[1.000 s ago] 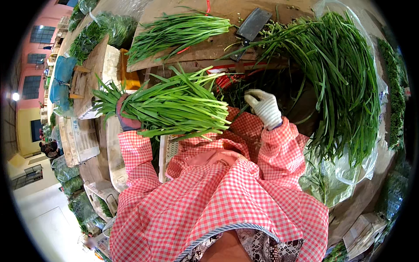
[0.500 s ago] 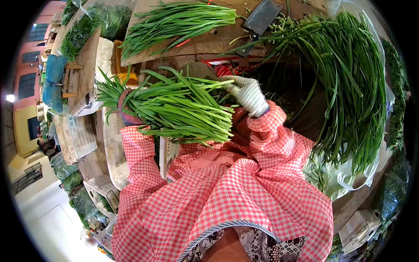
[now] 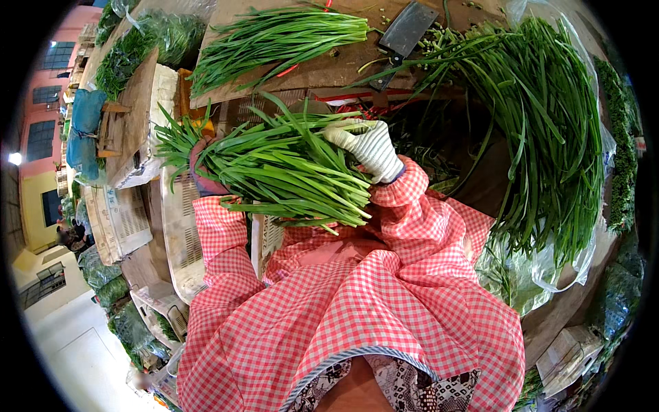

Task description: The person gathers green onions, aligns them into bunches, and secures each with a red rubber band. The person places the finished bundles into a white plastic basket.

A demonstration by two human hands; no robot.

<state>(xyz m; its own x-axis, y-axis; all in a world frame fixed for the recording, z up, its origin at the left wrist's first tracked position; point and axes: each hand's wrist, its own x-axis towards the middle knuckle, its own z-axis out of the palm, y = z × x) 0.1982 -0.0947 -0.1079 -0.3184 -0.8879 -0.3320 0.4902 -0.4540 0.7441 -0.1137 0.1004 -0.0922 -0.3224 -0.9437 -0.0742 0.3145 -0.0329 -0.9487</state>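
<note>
A thick bunch of long green chives (image 3: 281, 168) lies across my lap area, leaves fanned out. My left hand (image 3: 204, 172), in a dark glove, grips the bunch near its left end and is mostly hidden by the leaves. In a white knitted glove, my right hand (image 3: 371, 147) holds the bunch at its right end. Both arms wear red-and-white checked sleeves.
A wooden board (image 3: 329, 69) ahead carries another chive bundle (image 3: 281, 34) and a cleaver (image 3: 405, 31). A large heap of chives (image 3: 549, 130) on clear plastic fills the right side. White plastic crates (image 3: 178, 226) stand at my left. Bagged greens (image 3: 130, 51) lie far left.
My right hand has moved left from beside the heap onto the bunch's right end. The bunch has shifted slightly up and toward the board.
</note>
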